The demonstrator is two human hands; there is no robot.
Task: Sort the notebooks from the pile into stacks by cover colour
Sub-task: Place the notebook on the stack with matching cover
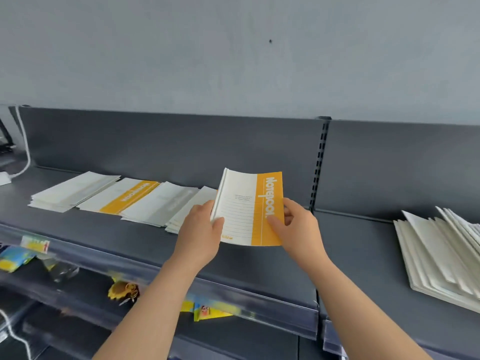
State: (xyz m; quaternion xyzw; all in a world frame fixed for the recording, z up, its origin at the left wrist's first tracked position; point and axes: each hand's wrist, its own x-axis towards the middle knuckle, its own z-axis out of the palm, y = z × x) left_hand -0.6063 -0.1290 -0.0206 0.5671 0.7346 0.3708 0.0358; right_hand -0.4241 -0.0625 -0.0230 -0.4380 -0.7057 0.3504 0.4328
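Note:
I hold a white notebook with an orange band (248,207) upright above the dark shelf (130,240), its cover facing me. My left hand (201,229) grips its left edge, thumb on the cover. My right hand (296,224) grips the right edge, thumb on the orange band. To the left, stacks lie in a row on the shelf: a pale stack (74,190), an orange-banded stack (124,196), another pale stack (161,203) and a stack (189,214) partly hidden behind my left hand. The fanned pile of notebooks (441,255) lies at the right.
A slotted upright post (320,162) divides the shelf's back panel. A white cable (24,149) hangs at the far left. Lower shelves hold yellow packets (13,259) and small items (123,291). A price label (35,244) sits on the shelf's front strip.

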